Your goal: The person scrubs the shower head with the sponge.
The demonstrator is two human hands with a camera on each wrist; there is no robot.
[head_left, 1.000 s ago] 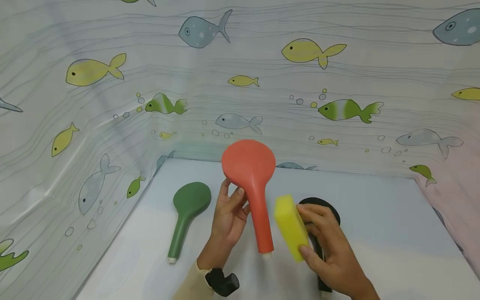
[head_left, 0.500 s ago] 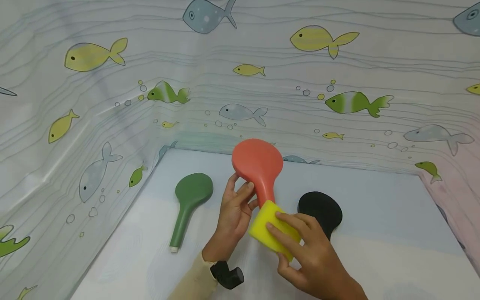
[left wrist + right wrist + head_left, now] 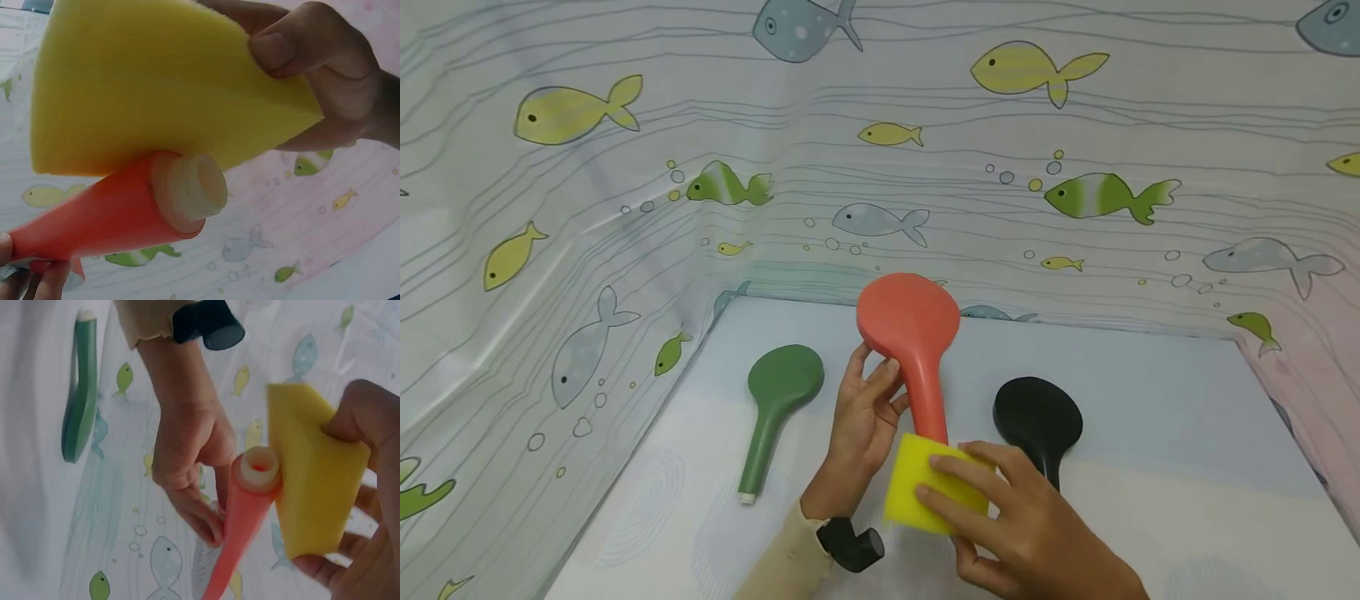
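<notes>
My left hand (image 3: 861, 421) holds a red shower head (image 3: 908, 317) up by its neck, rounded back toward the head camera. Its handle slants down, ending in a pale hollow connector (image 3: 200, 187). A sliver of the pale spray face (image 3: 205, 569) shows in the right wrist view. With thumb and fingers, my right hand (image 3: 1030, 529) grips a yellow sponge (image 3: 906, 487) against the lower handle. In the head view the sponge covers the handle's end. Both wrist views show it lying along the handle's side, beside the connector.
On the white table (image 3: 1150, 417), a green shower head (image 3: 785, 379) lies to the left. A black shower head (image 3: 1037, 417) lies to the right, its handle partly behind my right hand. Fish-printed sheeting (image 3: 805, 142) rises around the back and sides.
The right hand has brought the sponge leftward from beside the red shower head onto its handle, then slid it down toward the end. The left hand keeps its hold; the view has shifted slightly.
</notes>
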